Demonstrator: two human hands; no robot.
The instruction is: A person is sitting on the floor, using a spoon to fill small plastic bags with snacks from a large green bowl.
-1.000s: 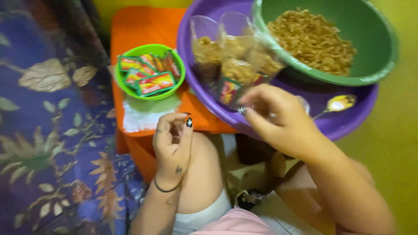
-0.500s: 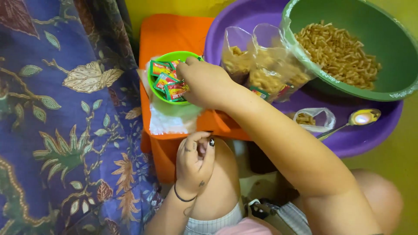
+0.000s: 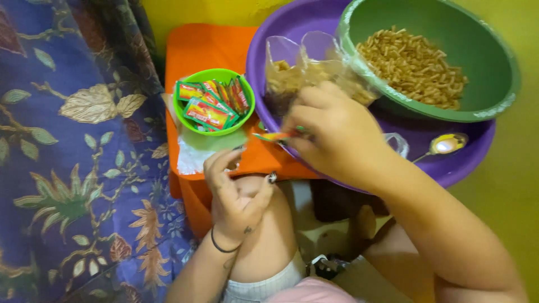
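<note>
My right hand [image 3: 331, 132] pinches a small sachet [image 3: 273, 136] between closed fingers, at the purple basin's [image 3: 314, 17] near rim. My left hand [image 3: 236, 193] rests on my knee, fingers loosely curled, empty. Left sits a green bowl [image 3: 191, 120] of sachets on the orange table [image 3: 208, 47].

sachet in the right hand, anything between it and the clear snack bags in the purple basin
Nothing visible does. The right hand holds the sachet just below the clear snack bags, at the purple basin rim.

Orange stool [image 3: 213, 47], small green bowl [image 3: 216, 126] and white paper [image 3: 193, 154] on it, purple basin [image 3: 281, 33] overlapping its edge
</note>
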